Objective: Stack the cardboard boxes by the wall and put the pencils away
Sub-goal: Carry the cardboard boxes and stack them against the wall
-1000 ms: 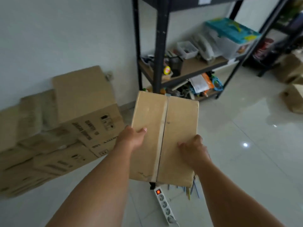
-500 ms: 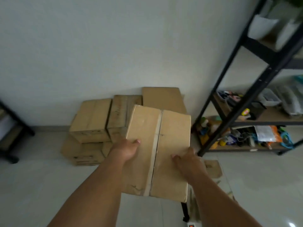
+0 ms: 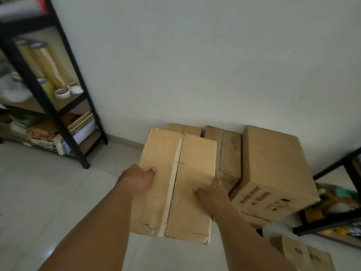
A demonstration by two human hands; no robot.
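I carry a taped cardboard box in front of me, above the floor. My left hand grips its left side and my right hand grips its right side. Behind it, several cardboard boxes stand against the white wall: a large printed box at the right, a flatter box beside it, and another box mostly hidden behind the one I hold. No pencils are in view.
A black metal shelf unit with tape rolls and papers stands at the left. Another black shelf holds clutter at the right. A small cardboard box lies on the tiled floor at the lower right.
My view has swung left along the wall. The pile of boxes now lies right behind the carried box, and the left shelf has come into view. Both hands keep their grip.
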